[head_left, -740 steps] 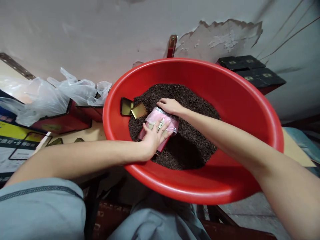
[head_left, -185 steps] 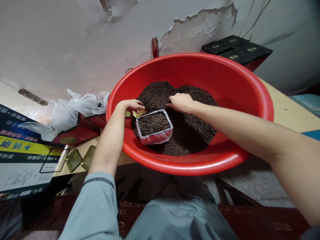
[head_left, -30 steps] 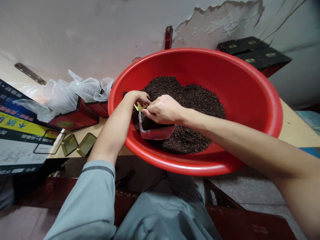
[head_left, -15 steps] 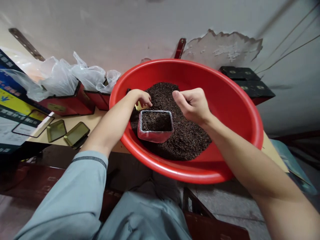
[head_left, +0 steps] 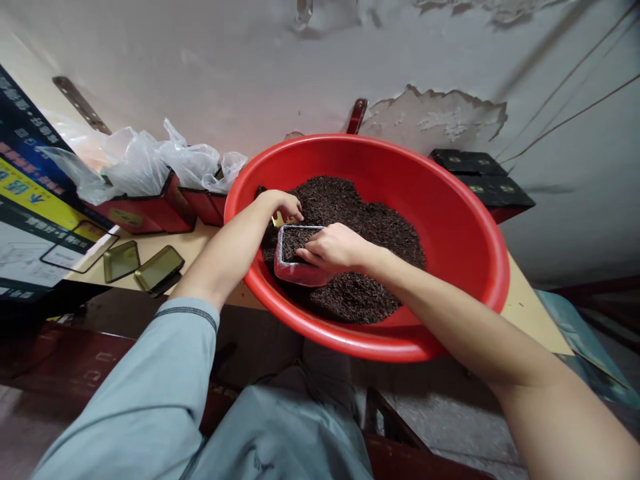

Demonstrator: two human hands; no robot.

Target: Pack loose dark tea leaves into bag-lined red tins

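A wide red basin [head_left: 465,267] holds a heap of loose dark tea leaves [head_left: 365,300]. In it, at the left, a reddish rectangular tin [head_left: 303,275] with a clear plastic liner over its rim is filled with the same leaves. My right hand [head_left: 337,247] reaches over the tin's right side, fingers curled down onto the leaves inside; what they hold is hidden. Just behind the tin, my left hand [head_left: 286,205] has its fingers curled beside a small gold-coloured piece [head_left: 277,219], partly covered; I cannot tell its kind.
Red boxes [head_left: 150,210] with clear plastic bags [head_left: 140,160] stand left on the table [head_left: 200,233]. Two gold-lined lids [head_left: 159,268] lie in front of them. Black-topped boxes [head_left: 475,173] stand right, behind the basin. A printed carton [head_left: 30,200] is at far left.
My right hand, a raised fist over the heap before, has come down and left into the tin. My left hand has stayed by the gold-coloured piece. The view has shifted slightly.
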